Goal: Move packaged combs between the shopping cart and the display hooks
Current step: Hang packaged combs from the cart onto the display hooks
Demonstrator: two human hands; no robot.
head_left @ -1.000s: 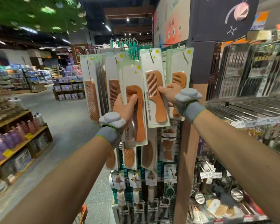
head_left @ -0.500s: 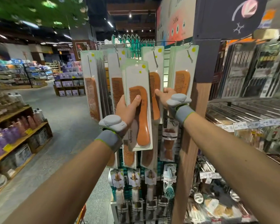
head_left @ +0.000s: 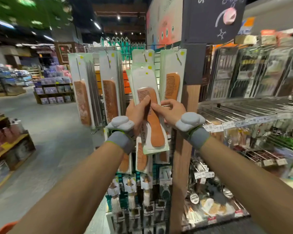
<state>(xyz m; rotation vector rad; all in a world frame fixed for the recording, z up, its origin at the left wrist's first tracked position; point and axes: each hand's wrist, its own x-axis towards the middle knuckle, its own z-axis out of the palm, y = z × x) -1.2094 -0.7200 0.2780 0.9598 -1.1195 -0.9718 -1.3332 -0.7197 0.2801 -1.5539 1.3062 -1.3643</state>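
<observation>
A packaged wooden comb (head_left: 148,114) with a handle, on a white and green card, is held up in front of the display rack. My left hand (head_left: 136,110) grips it from the left, thumb across the comb's teeth. My right hand (head_left: 171,111) pinches its right edge, forefinger on the comb. Behind it more packaged combs hang on the display hooks (head_left: 145,56): one pack at the far left (head_left: 82,92), one beside it (head_left: 111,88), and one at the right (head_left: 172,78). The shopping cart shows only as an orange corner (head_left: 6,228) at the bottom left.
A wooden post (head_left: 184,149) stands just right of the rack. Wire shelves (head_left: 243,110) with kitchen tools run off to the right. Brushes (head_left: 130,188) hang low on the rack. An open aisle floor (head_left: 46,141) lies to the left, with stocked shelves (head_left: 8,146) beyond.
My right hand left the hanging packs and came over to the comb pack held by my left hand. The pack moved right, in front of the middle hook. The view shifted slightly.
</observation>
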